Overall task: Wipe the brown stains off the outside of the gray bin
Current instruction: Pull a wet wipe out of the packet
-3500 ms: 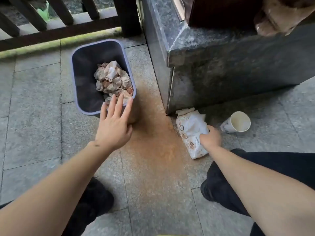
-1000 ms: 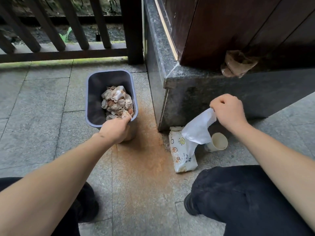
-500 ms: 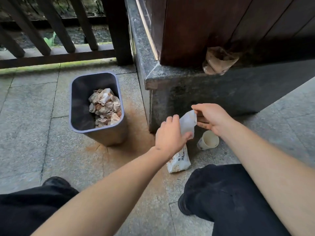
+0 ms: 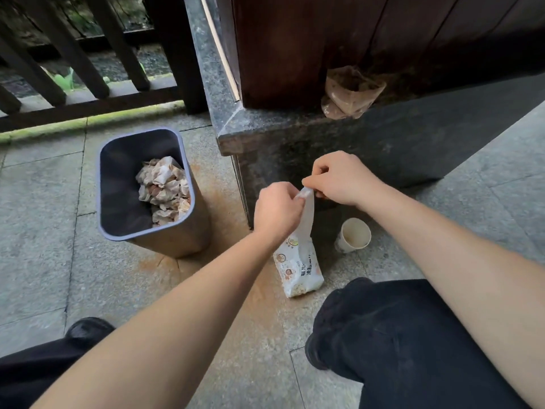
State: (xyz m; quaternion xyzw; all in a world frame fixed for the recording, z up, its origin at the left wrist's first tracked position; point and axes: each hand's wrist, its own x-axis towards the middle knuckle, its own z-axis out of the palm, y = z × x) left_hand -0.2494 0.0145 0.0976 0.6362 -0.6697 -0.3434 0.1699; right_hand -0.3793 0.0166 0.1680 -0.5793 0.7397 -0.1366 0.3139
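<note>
Both hands pinch one wipe point(image 4: 306, 214) above the pack point(image 4: 298, 267), left hand point(image 4: 277, 211) and right hand point(image 4: 339, 178) at its top edge, apparently spreading it for wiping; the bin point(image 4: 177, 234) stands untouched to the left

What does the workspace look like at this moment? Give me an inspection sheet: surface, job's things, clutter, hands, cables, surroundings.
Surface: gray stone paving with a brown powdery stain spread beside the bin and toward the person.
Job's things: gray bin upright, holding crumpled stained tissues; white wipe stretched above the wipe pack, which lies on the paving.
Clutter: paper cup on its side near the wall base; plastic bag of brown material on the ledge.
Hands: left hand and right hand both pinch the wipe's top edge.
Cables: nothing seen.
Surroundings: dark granite plinth, wooden panel above it, dark railing behind.
</note>
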